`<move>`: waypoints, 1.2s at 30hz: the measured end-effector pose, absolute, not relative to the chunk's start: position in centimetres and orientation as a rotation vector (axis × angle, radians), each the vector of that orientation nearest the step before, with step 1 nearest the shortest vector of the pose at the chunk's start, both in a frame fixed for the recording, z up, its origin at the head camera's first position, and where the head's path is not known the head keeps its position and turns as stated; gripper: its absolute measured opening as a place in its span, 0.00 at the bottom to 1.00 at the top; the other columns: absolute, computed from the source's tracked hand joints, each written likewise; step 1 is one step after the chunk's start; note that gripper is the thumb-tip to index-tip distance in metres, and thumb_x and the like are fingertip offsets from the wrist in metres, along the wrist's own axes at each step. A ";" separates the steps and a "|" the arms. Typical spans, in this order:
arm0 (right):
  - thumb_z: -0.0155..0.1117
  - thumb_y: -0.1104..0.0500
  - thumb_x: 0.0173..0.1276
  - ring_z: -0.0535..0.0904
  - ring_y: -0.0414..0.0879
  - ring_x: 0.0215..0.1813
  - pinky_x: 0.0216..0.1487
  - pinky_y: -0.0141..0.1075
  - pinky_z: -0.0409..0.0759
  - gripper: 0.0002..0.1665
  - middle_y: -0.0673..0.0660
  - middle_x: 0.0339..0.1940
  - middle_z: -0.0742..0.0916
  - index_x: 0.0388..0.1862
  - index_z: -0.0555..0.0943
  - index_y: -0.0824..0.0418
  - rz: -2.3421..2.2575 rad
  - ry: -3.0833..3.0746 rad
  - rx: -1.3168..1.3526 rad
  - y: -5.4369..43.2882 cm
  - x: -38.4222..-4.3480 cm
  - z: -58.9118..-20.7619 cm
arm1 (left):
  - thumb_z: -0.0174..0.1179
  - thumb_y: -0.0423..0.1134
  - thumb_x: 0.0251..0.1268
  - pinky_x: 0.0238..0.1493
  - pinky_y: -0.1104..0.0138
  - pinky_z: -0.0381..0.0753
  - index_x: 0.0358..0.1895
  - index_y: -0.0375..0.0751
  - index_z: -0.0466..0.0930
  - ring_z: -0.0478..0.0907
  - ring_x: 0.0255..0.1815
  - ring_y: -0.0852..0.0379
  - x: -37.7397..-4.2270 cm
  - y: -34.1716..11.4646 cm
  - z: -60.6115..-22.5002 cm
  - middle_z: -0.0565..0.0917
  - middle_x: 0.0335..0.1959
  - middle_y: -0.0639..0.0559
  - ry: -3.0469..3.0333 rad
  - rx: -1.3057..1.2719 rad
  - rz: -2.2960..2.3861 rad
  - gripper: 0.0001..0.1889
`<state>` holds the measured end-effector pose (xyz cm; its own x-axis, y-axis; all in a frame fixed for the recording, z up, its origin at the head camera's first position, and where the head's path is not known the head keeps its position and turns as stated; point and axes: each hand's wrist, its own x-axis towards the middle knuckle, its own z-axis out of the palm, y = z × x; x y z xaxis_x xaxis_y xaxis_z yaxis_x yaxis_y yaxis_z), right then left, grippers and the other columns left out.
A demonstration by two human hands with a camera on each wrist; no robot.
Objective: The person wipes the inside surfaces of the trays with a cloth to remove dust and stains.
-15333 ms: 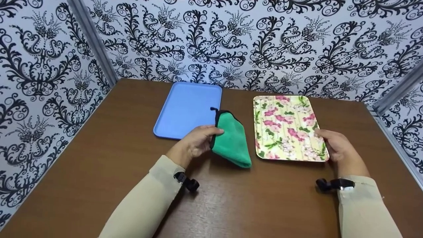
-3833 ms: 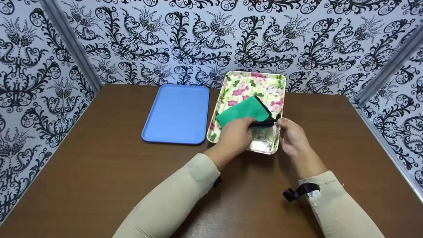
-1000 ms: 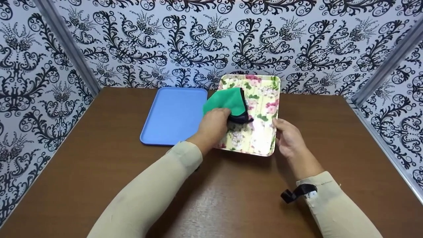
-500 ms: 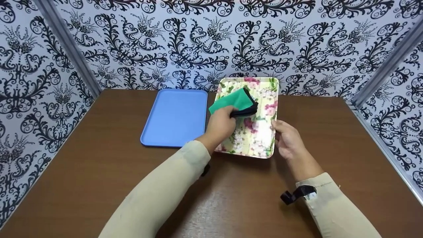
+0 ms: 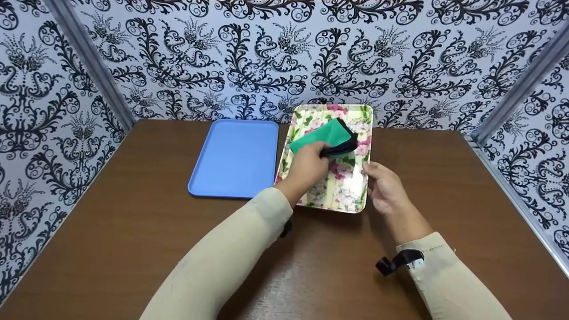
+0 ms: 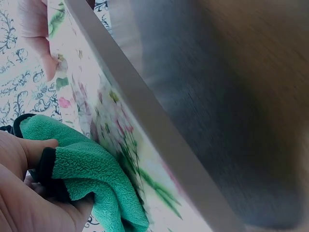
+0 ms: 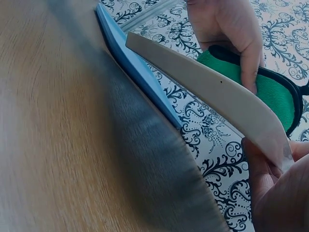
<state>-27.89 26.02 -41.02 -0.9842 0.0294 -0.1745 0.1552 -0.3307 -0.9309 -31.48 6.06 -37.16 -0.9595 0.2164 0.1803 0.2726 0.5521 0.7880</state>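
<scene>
A floral tray (image 5: 324, 191) with pink flowers and green leaves is held raised off the table, tilted, in the head view. My right hand (image 5: 386, 189) grips its right edge, thumb on top and fingers beneath; the right wrist view shows the tray's pale underside rim (image 7: 207, 87). My left hand (image 5: 309, 164) holds a folded green cloth (image 5: 326, 133) with black edging against the tray's upper face. In the left wrist view the cloth (image 6: 91, 169) is bunched between thumb and fingers and touches the floral surface.
A blue tray (image 5: 235, 160) lies flat on the brown wooden table (image 5: 133, 231), left of the floral one. Behind stands a white wall (image 5: 266, 53) with black scroll patterns, with further patterned panels at both sides.
Over the last second my left hand has moved the cloth rightward across the floral tray. My right hand keeps its grip with little movement. The blue tray stays put.
</scene>
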 end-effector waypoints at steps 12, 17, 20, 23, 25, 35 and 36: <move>0.49 0.62 0.83 0.87 0.38 0.40 0.44 0.30 0.84 0.15 0.45 0.33 0.90 0.38 0.81 0.53 -2.519 1.729 0.199 26.1 -28.0 -41.2 | 0.53 0.26 0.70 0.53 0.64 0.81 0.66 0.48 0.83 0.83 0.55 0.54 -31.3 7.9 -36.6 0.86 0.63 0.51 -2.779 -0.568 -1.261 0.25; 0.47 0.65 0.82 0.88 0.39 0.40 0.45 0.31 0.85 0.16 0.46 0.35 0.91 0.40 0.82 0.52 -2.524 1.719 0.178 26.0 -28.1 -41.4 | 0.55 0.27 0.70 0.63 0.62 0.82 0.66 0.49 0.83 0.84 0.61 0.53 -31.0 8.4 -36.5 0.87 0.62 0.52 -2.803 -0.668 -1.083 0.24; 0.46 0.67 0.81 0.88 0.39 0.40 0.45 0.31 0.86 0.19 0.46 0.35 0.91 0.41 0.83 0.50 -2.525 1.709 0.165 25.9 -28.2 -41.4 | 0.58 0.28 0.70 0.64 0.60 0.82 0.64 0.50 0.84 0.85 0.60 0.52 -30.9 8.5 -36.5 0.89 0.58 0.53 -2.827 -0.732 -0.896 0.23; 0.45 0.69 0.80 0.88 0.40 0.41 0.45 0.31 0.86 0.22 0.47 0.36 0.91 0.41 0.84 0.50 -2.527 1.683 0.151 25.9 -28.1 -41.3 | 0.61 0.29 0.69 0.62 0.60 0.84 0.62 0.52 0.85 0.87 0.57 0.52 -31.0 8.5 -36.3 0.90 0.55 0.55 -2.847 -0.793 -0.721 0.21; 0.45 0.70 0.80 0.89 0.40 0.41 0.45 0.31 0.87 0.23 0.47 0.37 0.91 0.41 0.85 0.49 -2.530 1.668 0.147 25.9 -28.1 -41.3 | 0.63 0.30 0.68 0.62 0.60 0.84 0.59 0.53 0.87 0.87 0.56 0.52 -31.1 8.4 -36.1 0.90 0.54 0.56 -2.859 -0.834 -0.610 0.20; 0.45 0.69 0.81 0.88 0.39 0.37 0.42 0.31 0.86 0.23 0.47 0.32 0.90 0.36 0.85 0.51 -2.535 1.686 0.168 25.8 -28.3 -41.4 | 0.62 0.37 0.73 0.62 0.61 0.83 0.60 0.53 0.86 0.85 0.58 0.53 -32.0 7.2 -35.6 0.87 0.56 0.56 -2.816 -0.999 -0.145 0.16; 0.45 0.69 0.81 0.87 0.39 0.37 0.41 0.31 0.85 0.22 0.46 0.32 0.90 0.37 0.85 0.51 -2.537 1.688 0.169 25.7 -28.3 -41.4 | 0.64 0.38 0.72 0.63 0.61 0.83 0.60 0.52 0.86 0.85 0.58 0.53 -32.0 7.0 -35.6 0.87 0.56 0.56 -2.809 -1.004 -0.119 0.16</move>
